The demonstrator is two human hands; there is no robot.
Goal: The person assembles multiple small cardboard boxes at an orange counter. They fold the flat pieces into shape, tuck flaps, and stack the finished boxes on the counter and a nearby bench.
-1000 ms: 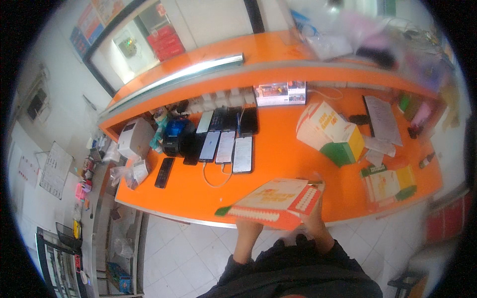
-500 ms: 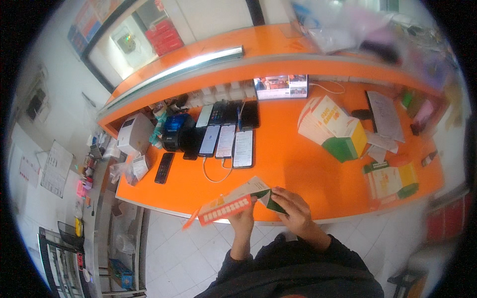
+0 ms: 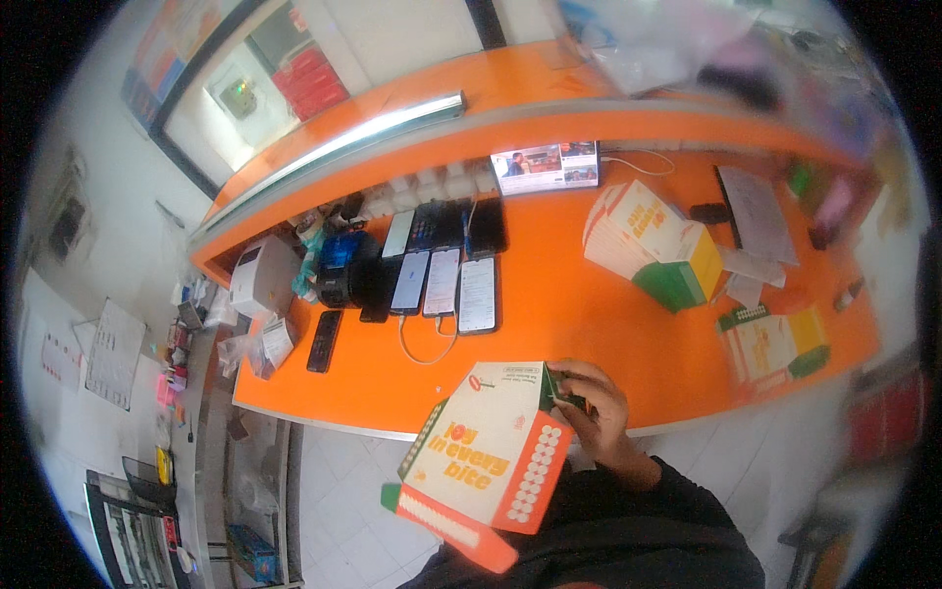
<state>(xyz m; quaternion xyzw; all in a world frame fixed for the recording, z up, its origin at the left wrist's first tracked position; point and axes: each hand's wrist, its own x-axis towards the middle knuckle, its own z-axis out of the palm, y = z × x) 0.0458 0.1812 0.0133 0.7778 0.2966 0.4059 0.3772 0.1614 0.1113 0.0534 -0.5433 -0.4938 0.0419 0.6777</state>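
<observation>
A partly folded food carton [image 3: 481, 432], white with orange, green and dotted side flaps, is held up over the counter's near edge. My right hand [image 3: 597, 407] grips its upper right corner, with fingers bent around a dark green flap. My left hand is hidden; the carton covers the place where it was. To the right on the orange counter lies a fanned stack of flat cartons [image 3: 638, 236] of the same kind. Nearer me is another carton [image 3: 770, 348], white, yellow and green.
Several phones [image 3: 478, 294] lie left of centre, some with white cables. A dark handset [image 3: 324, 342], a white printer [image 3: 263, 275] and a blue-black device [image 3: 343, 265] are further left. A lit screen [image 3: 545, 169] stands under the raised orange shelf [image 3: 549, 118]. Papers [image 3: 758, 221] lie at right.
The carton has turned from nearly edge-on to show its broad printed face, and its flaps have spread out. My left hand has gone out of sight. My right hand still holds the carton's corner.
</observation>
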